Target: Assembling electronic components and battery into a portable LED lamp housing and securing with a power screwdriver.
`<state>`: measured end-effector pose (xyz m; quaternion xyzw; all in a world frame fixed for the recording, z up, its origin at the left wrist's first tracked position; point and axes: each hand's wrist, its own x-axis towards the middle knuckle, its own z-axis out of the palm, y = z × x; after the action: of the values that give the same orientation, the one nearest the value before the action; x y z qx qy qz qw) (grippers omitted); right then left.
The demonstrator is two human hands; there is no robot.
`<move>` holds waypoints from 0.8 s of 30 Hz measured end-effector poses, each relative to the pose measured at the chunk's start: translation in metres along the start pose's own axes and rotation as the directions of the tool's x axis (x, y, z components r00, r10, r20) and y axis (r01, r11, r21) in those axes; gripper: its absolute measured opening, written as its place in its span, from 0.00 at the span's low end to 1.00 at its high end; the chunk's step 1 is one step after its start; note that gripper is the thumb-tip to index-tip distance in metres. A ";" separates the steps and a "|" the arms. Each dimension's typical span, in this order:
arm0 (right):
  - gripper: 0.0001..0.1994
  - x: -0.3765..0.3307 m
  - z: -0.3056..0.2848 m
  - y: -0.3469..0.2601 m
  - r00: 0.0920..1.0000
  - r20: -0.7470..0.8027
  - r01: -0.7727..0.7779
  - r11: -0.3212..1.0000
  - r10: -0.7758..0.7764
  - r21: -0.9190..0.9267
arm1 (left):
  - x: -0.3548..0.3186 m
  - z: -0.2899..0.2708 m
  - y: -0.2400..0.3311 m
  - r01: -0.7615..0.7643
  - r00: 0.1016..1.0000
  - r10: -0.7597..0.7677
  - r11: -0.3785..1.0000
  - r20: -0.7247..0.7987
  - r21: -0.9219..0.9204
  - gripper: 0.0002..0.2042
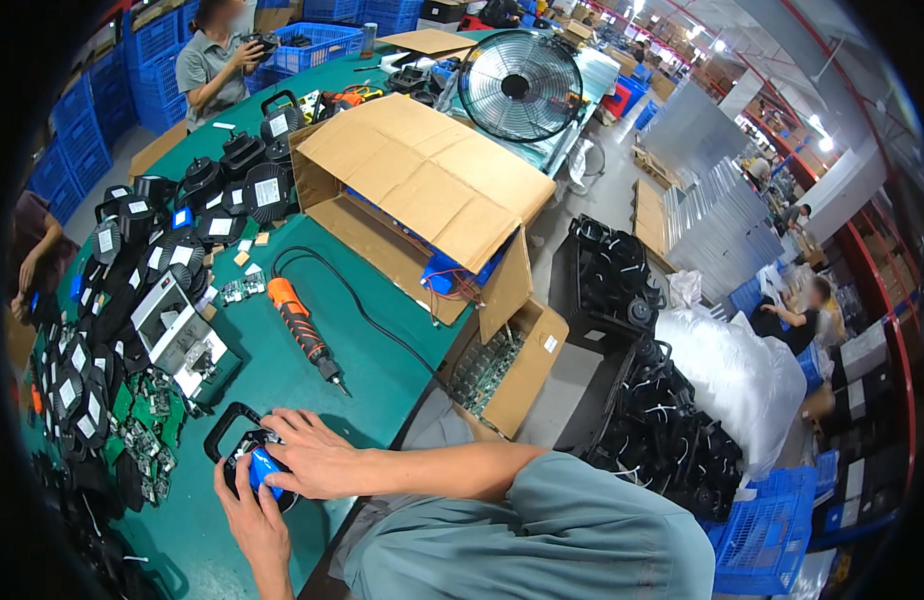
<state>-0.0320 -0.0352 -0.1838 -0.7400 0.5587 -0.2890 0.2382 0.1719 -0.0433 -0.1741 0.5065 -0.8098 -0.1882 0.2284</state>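
Note:
A black housing with a loop handle [218,432] lies at the near edge of the green table, a blue wrapped pack [265,468] inside it. My left hand [250,515] grips the housing from the near left, with fingertips against the blue pack. Across the housing from the right comes my right hand [312,455]; its fingers rest on the far side and its thumb lies by the blue pack. The fingers hide much of the housing's inside. Beyond my hands lies an orange and black electric screwdriver [304,330], its bit toward me, apart from both hands.
Left of my hands are circuit boards [147,440], an opened silver case [182,340] and piled black housings [172,245]. A cardboard box [422,165] with blue packs stands ahead; the screwdriver's cord runs beside it. Right stand a carton of boards [522,375] and black crates [592,320]. Another person [212,65] works across the table.

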 end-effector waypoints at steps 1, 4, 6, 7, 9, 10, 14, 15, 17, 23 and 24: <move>0.25 0.000 0.002 -0.001 1.000 -0.012 -0.011 1.000 0.011 -0.021 | 0.000 0.000 -0.001 0.008 1.000 -0.008 1.000 0.006 -0.003 0.22; 0.25 0.000 0.008 -0.004 0.998 -0.044 -0.037 0.999 0.036 -0.032 | -0.002 0.001 -0.006 0.010 1.000 -0.010 1.000 0.011 -0.016 0.22; 0.25 -0.001 0.009 -0.003 0.997 -0.066 -0.033 0.999 0.034 0.005 | 0.000 0.003 -0.008 -0.034 0.999 0.035 0.999 0.035 -0.039 0.22; 0.25 -0.002 0.008 -0.002 0.998 -0.047 -0.036 0.999 0.038 0.031 | 0.001 0.004 -0.009 -0.040 0.999 0.040 0.999 0.016 -0.036 0.22; 0.25 -0.003 0.006 0.002 0.996 -0.065 -0.059 0.997 0.063 0.054 | 0.002 0.006 -0.009 -0.067 0.998 0.067 0.997 0.021 -0.035 0.22; 0.25 -0.003 0.006 0.003 0.998 -0.051 -0.035 0.996 0.039 0.077 | 0.001 0.006 -0.009 -0.051 0.999 0.051 0.998 0.018 -0.023 0.21; 0.25 -0.002 0.006 0.005 0.999 -0.031 -0.015 0.996 0.018 0.087 | -0.001 0.003 -0.005 -0.003 0.999 0.003 1.000 0.036 -0.011 0.21; 0.25 -0.002 0.006 0.004 0.999 -0.027 -0.024 0.997 0.026 0.079 | -0.001 0.003 -0.004 -0.003 0.999 0.004 1.000 0.037 -0.016 0.21; 0.25 -0.001 0.008 0.004 0.999 -0.016 -0.036 0.997 0.037 0.068 | -0.001 0.002 -0.003 -0.005 0.999 0.006 1.000 0.033 -0.015 0.21; 0.25 0.000 0.007 0.002 1.000 0.008 -0.026 0.999 0.026 0.026 | -0.001 0.002 -0.002 0.006 1.000 -0.006 1.000 0.021 -0.016 0.21; 0.25 0.000 0.007 0.001 0.999 0.022 -0.040 0.999 0.040 -0.013 | -0.001 0.002 -0.002 0.004 1.000 -0.003 1.000 0.026 -0.005 0.21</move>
<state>-0.0283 -0.0354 -0.1894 -0.7332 0.5726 -0.2725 0.2455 0.1730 -0.0433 -0.1769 0.5049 -0.8113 -0.1972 0.2190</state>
